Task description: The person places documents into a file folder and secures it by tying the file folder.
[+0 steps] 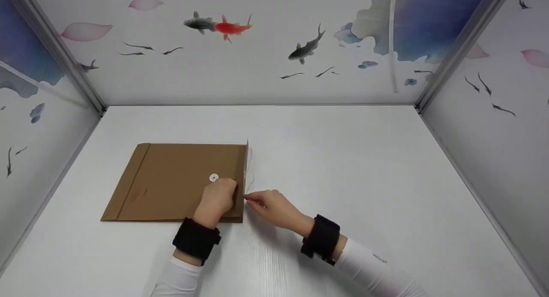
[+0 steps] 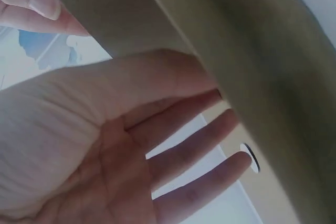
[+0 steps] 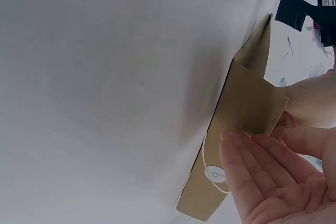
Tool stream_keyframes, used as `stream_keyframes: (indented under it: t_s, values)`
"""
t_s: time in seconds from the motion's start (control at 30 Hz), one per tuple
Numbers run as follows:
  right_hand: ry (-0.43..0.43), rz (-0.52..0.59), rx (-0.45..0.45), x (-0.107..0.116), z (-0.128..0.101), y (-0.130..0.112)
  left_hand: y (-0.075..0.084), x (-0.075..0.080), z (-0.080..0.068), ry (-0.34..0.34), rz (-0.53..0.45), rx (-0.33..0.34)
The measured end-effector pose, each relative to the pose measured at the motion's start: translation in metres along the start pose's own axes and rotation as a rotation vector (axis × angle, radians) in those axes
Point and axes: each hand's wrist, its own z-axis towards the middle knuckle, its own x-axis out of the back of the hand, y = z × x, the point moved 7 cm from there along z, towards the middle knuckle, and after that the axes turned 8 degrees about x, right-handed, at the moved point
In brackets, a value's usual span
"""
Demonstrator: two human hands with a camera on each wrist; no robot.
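Observation:
A brown paper document envelope (image 1: 171, 181) lies flat on the white table, its flap (image 3: 252, 98) standing up at the right end. One white round button (image 1: 213, 177) is on the upper face; another button (image 3: 215, 174) with a thin string is on the flap. My left hand (image 1: 218, 198) bends over the envelope's right end. In the left wrist view its thumb and index finger pinch the mouth edge, fingertips partly hidden by the paper. My right hand (image 1: 274, 207) pinches the flap edge, its fingers (image 3: 257, 166) along the outer side and the thumb at the inner side.
The white table (image 1: 351, 168) extends to the right of the envelope. Panels with painted fish (image 1: 231, 28) and petals close off the back and both sides. Both wrists wear black bands (image 1: 324, 237). A loose string (image 1: 251, 181) hangs beside the flap.

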Motion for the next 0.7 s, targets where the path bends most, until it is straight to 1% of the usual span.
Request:
stream_keyframes:
  t_s: [0.1, 0.17, 0.3, 0.37, 0.47, 0.7]
  values:
    - [-0.036, -0.067, 0.017, -0.005, -0.001, -0.005, -0.005, 0.000, 0.001, -0.042, 0.012, 0.005]
    - [-0.055, -0.123, 0.039, -0.009, -0.001, -0.009, -0.011, 0.001, 0.001, -0.062, 0.024, 0.031]
    - [-0.089, -0.262, 0.074, -0.018, 0.000, -0.016, -0.026, 0.002, 0.001, -0.088, 0.043, 0.107]
    - [-0.106, -0.335, 0.083, -0.022, 0.000, -0.018, -0.031, 0.003, 0.000, -0.094, 0.036, 0.125]
    - [-0.124, -0.424, 0.099, -0.028, 0.000, -0.022, -0.036, 0.003, 0.000, -0.100, 0.015, 0.112]
    - [-0.131, -0.591, 0.117, -0.040, 0.003, -0.030, -0.038, 0.005, -0.001, -0.060, -0.025, 0.033]
